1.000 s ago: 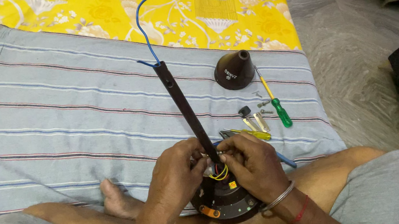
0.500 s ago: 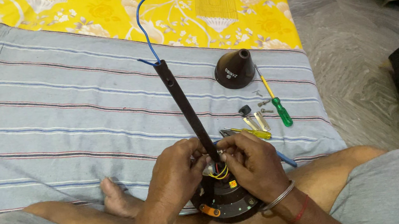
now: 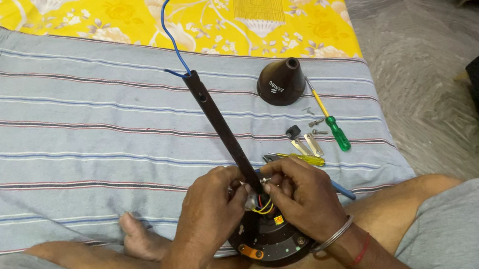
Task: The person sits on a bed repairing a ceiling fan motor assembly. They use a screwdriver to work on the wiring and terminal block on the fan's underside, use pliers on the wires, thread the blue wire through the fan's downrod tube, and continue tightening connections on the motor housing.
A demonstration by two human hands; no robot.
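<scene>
Fingers of left hand (image 3: pixel 211 207) and right hand (image 3: pixel 304 193) pinch wires (image 3: pixel 264 207) atop black motor housing (image 3: pixel 267 240).

Pretty even, soft daylight here, bright enough, hardly any shadows, no glare, everything sharp, slight wide-angle stretch near the edges.

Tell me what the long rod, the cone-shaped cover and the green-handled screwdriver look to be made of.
Rod: likely metal tube, dark matte coating; straight, rigid, with a hole near the top.
Cone-shaped cover: dark brown with a soft sheen; moulded plastic or painted metal, cannot tell which.
Green-handled screwdriver: glossy translucent green plastic grip, yellowish shaft, probably coated or sleeved metal.
</scene>
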